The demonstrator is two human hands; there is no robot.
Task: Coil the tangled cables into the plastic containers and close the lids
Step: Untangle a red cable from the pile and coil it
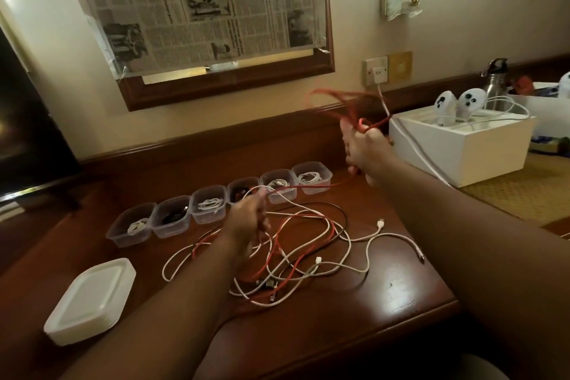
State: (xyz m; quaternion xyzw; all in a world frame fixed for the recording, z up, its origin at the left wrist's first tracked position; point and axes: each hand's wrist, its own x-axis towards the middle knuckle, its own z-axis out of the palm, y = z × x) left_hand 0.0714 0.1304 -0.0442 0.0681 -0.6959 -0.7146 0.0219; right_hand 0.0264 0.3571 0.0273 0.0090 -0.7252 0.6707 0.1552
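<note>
My right hand (365, 149) is raised above the desk and grips several blurred loops of a red cable (336, 103). One strand of that red cable runs down and left to my left hand (248, 222), which pinches it above the tangle. A tangle of white, red and black cables (296, 259) lies on the wooden desk (385, 284). A row of several clear plastic containers (205, 203) stands behind it, each open and holding a coiled cable. A stack of white lids (92, 299) sits at the front left.
A white box (462, 145) with two white controllers and a white charging cable stands at the right. Behind it are a metal bottle (495, 80) and a wall socket (377, 71). A dark screen (27, 120) fills the left; a newspaper-covered frame hangs above.
</note>
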